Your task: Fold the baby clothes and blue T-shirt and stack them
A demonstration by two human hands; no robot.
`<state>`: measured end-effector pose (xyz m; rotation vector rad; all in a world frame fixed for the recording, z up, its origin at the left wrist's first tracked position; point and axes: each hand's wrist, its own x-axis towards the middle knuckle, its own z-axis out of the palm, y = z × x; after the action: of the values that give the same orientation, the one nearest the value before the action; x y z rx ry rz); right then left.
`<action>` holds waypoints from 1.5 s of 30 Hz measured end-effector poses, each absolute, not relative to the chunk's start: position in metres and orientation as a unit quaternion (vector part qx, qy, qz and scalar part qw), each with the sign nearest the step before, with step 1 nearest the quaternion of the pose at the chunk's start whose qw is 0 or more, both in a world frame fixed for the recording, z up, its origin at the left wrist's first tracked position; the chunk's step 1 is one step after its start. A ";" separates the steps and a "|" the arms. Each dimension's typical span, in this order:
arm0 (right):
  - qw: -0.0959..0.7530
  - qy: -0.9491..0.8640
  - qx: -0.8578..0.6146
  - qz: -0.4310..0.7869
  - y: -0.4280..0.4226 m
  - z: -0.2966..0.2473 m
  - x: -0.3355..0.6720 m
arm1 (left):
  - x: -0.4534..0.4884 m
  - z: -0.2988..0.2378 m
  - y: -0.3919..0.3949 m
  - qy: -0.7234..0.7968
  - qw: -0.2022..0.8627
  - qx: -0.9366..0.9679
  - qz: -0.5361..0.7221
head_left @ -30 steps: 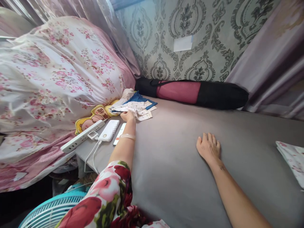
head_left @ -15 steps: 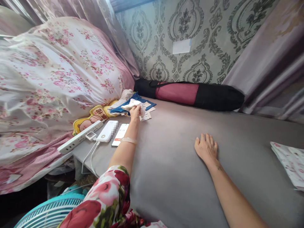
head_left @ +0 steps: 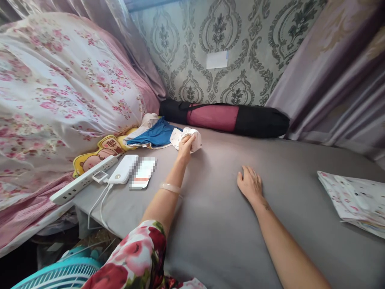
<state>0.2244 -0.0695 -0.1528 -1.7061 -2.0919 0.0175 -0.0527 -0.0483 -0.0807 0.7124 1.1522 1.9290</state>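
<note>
My left hand [head_left: 185, 145] is closed on a white patterned cloth [head_left: 195, 140], bunched at the fingers, by the near edge of a small pile. In that pile lies a blue cloth [head_left: 155, 133] with pale cloth around it. My right hand [head_left: 250, 182] lies on the grey sheet [head_left: 216, 208], fingers a little apart and nothing in them. Farther right is a folded white printed cloth [head_left: 355, 200]. Left of my left forearm are a phone [head_left: 143, 172] with a blurred screen and a white power bank [head_left: 124, 169].
A white power strip [head_left: 84, 178] with cables lies at the left edge beside a yellow cartoon cushion [head_left: 96, 156]. Along the wall rests a black and maroon long bag [head_left: 213, 117]. A turquoise fan [head_left: 60, 275] stands low at the left. Floral bedding [head_left: 66, 88] rises behind.
My left hand has drawn the white patterned cloth rightward, away from the blue cloth. The view has turned slightly right. My right hand stays on the sheet.
</note>
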 end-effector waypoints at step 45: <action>0.561 -0.450 -0.508 0.474 -0.076 -0.037 0.273 | 0.068 -0.095 -0.076 0.383 0.520 0.379 0.663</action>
<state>0.2726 -0.0756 -0.0374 -1.1982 -1.0599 1.1177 0.0682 -0.0755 -0.0955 0.9078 0.9187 1.5892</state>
